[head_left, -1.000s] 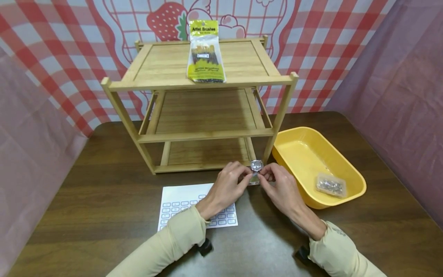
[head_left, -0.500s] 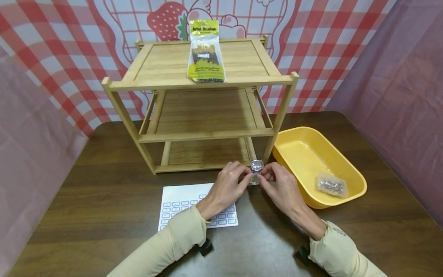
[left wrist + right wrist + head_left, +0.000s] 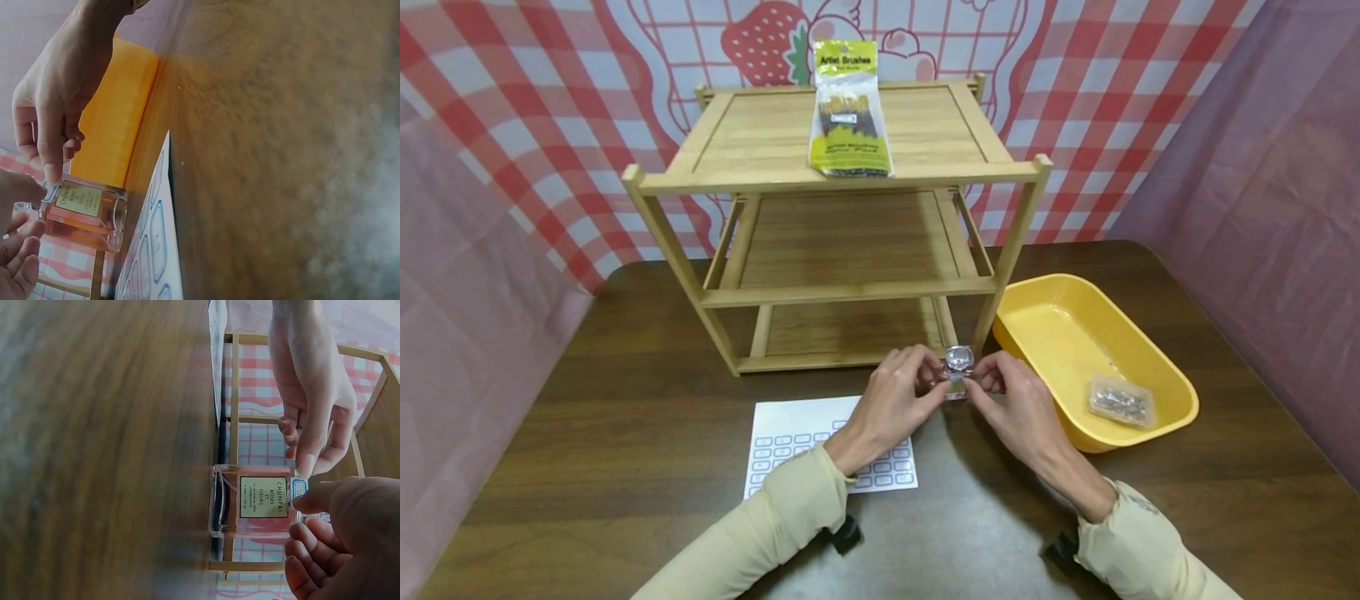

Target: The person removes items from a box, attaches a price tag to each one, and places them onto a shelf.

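A clear perfume bottle (image 3: 232, 499) with pink liquid and a printed cream label (image 3: 264, 497) stands upright on the table, its faceted clear cap (image 3: 958, 357) on top. Just above the printed label sits a small blue-bordered sticker (image 3: 299, 487). My left hand (image 3: 891, 408) and right hand (image 3: 1021, 410) meet at the bottle from either side. Each thumb presses one end of the sticker, and the other fingers are curled at the bottle's shoulder, partly hidden in the head view. Under my left forearm lies a white sheet (image 3: 811, 410) of similar blue-bordered stickers.
A three-tier wooden shelf (image 3: 850, 293) stands behind the hands. On its top tier lies a pack of artist brushes (image 3: 852, 112) bearing a small sticker. At the right, a yellow basin (image 3: 1051, 310) holds a clear box (image 3: 1122, 400) of small metal pieces.
My thumbs and fingers have spread slightly apart at the bottle, so more of its front shows. The head view has shifted a little. The bottle stays in place.
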`<state>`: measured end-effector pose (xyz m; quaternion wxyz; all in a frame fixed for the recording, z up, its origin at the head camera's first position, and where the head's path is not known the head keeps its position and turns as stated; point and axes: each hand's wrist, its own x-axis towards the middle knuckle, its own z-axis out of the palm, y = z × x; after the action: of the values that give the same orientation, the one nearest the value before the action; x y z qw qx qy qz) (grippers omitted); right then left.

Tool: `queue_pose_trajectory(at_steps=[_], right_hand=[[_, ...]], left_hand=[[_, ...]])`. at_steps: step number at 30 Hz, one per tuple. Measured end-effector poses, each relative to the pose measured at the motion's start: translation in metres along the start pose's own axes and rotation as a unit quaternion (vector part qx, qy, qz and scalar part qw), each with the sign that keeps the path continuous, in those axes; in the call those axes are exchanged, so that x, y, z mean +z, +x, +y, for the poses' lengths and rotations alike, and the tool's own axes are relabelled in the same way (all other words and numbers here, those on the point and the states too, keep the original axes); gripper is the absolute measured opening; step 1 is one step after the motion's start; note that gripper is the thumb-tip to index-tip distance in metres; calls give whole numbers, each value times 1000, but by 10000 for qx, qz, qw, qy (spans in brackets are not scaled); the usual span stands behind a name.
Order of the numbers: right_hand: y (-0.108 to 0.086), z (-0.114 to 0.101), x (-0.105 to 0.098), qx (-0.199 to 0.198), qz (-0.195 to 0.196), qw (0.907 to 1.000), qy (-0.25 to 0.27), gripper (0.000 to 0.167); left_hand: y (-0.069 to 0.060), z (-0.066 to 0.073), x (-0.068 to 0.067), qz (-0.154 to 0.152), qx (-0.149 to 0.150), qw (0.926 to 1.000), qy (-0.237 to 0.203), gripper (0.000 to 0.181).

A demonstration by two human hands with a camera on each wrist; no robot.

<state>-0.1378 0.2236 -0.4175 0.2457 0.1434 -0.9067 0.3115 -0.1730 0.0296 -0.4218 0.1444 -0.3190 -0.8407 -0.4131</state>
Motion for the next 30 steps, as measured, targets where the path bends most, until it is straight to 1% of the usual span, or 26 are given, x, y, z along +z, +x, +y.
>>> queue_pose_trajectory(at_steps=[2, 6, 16, 21, 26, 30], right_hand=[[0, 1, 0, -28, -4, 10000, 3, 26], [1, 0, 1, -67, -2, 10000, 8, 26], [-1, 3, -1, 24, 10, 10000, -15, 23], [-2, 5, -2, 49, -9, 10000, -21, 21], [-4, 6, -3, 227, -85, 9997, 46, 22], [-4, 7, -1, 353, -145, 9991, 182, 28]], left_hand=[[1, 0, 0, -34, -59, 10000, -2, 24], [2, 0, 2, -92, -170, 9998, 64, 27], [3, 1, 5, -91, -365, 9993, 87, 28], [2, 0, 4, -116, -370, 9992, 99, 29], [0, -2, 2, -180, -346, 9992, 81, 32], [-1, -5, -1, -246, -418, 9988, 55, 35]])
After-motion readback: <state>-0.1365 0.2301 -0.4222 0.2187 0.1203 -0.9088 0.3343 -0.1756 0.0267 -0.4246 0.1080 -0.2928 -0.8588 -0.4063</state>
